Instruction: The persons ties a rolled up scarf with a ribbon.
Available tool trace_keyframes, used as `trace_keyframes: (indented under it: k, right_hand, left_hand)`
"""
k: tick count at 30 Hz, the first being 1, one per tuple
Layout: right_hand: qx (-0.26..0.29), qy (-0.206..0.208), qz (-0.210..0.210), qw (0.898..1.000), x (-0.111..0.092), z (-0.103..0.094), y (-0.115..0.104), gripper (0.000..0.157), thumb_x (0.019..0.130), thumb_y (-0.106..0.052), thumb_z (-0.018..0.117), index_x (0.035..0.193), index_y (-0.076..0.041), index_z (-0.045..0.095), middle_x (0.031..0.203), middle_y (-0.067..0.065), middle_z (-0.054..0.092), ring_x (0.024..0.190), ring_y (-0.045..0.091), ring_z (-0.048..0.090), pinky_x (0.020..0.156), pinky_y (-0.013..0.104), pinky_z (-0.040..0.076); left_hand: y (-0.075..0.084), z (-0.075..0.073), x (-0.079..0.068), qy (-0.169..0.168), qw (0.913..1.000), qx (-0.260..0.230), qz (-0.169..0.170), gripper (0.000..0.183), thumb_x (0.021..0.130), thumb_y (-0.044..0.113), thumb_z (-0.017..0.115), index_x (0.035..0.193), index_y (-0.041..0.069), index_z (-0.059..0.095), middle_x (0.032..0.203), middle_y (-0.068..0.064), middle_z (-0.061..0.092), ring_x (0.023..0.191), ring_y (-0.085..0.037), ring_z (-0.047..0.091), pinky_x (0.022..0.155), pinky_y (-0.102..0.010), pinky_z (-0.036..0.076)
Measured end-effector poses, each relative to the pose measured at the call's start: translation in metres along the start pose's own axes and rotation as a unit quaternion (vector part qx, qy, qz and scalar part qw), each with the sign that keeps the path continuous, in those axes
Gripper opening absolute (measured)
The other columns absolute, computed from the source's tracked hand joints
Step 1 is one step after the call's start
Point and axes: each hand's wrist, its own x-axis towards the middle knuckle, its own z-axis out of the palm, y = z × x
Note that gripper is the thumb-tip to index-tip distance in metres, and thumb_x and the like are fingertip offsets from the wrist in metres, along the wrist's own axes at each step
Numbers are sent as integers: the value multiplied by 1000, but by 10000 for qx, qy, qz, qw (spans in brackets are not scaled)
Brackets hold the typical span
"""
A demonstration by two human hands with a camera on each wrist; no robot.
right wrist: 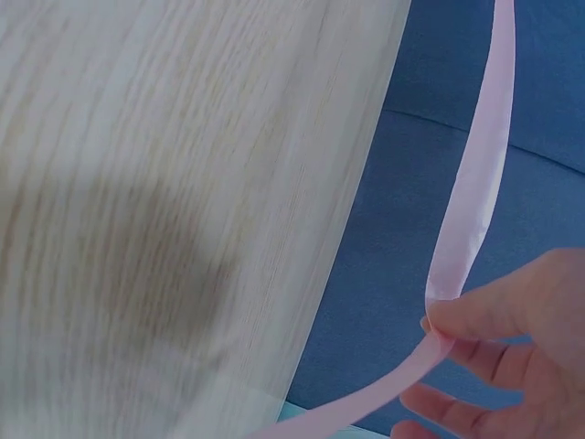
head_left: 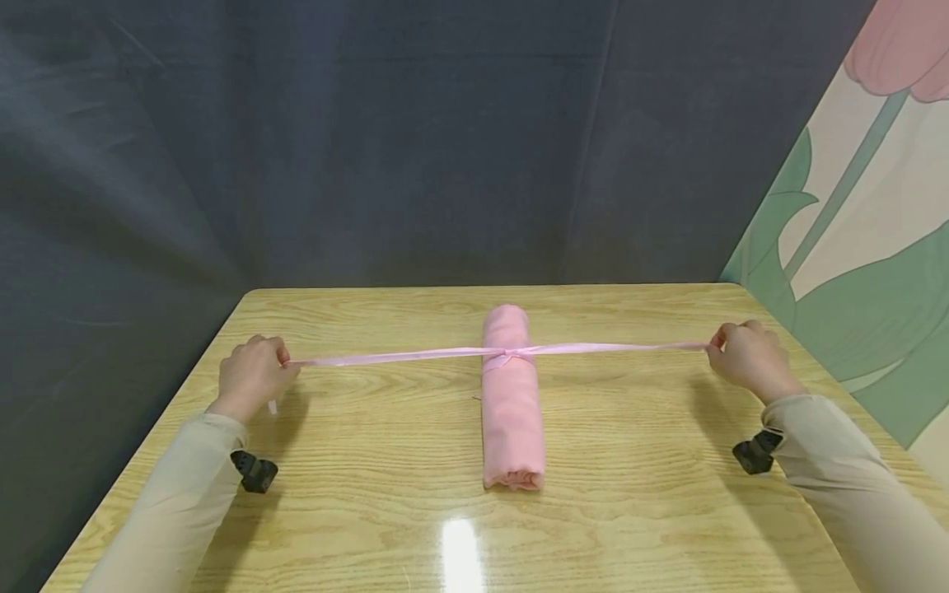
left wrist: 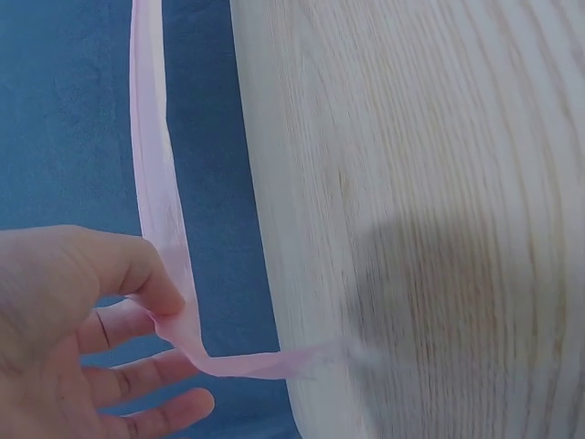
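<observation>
A rolled pink cloth (head_left: 511,420) lies lengthwise near the middle of the table, with a pink ribbon (head_left: 415,356) wrapped round its upper part and crossed in a knot on top. At the left, my left hand (head_left: 254,375) pinches one end of the ribbon between thumb and finger. My right hand (head_left: 750,358) pinches the other end far out to the right. Both lengths run nearly straight and level between the hands and the roll. In each wrist view, a loose tail of ribbon (left wrist: 247,366) hangs past the pinching fingertips (right wrist: 448,320).
The wood-grain table (head_left: 371,527) has its far edge against a dark curtain (head_left: 445,148). A wall with a painted tulip (head_left: 882,165) rises along the right side. Small black cameras (head_left: 254,472) sit at both wrists.
</observation>
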Motion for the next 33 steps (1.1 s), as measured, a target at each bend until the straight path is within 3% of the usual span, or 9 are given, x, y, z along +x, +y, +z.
trace_keyframes:
  k: [21,33]
  right_hand:
    - [30,-354,181,9992,0,4,8,19,89,-15,52,87,3,59,92,31,53,85,49,43,59,48,36]
    - [-9,-405,279,9988,-2,5,17,21,89,-15,50,92,3,58,98,32,49,83,50,43,56,51,38]
  left_hand:
    - [-8,-1,-1,-414,9989,146,-142,18,85,20,60,83,2,59,82,-19,57,66,-30,52,55,-39,40]
    - [-11,2,-1,-322,9992,160,-166,14,85,17,61,83,3,60,82,-20,58,66,-31,53,55,-41,40]
